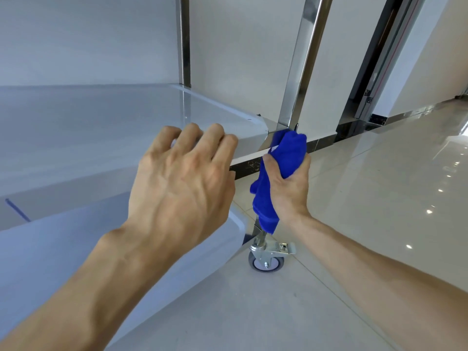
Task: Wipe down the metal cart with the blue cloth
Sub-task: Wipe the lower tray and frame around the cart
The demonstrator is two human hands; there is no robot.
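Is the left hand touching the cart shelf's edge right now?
Touching. The head view shows the left hand with its fingers curled over the front rim of the shelf, no gap showing between them.

Head-worn wide-angle view, close, angled forward and down over the cart's (207,107) corner.
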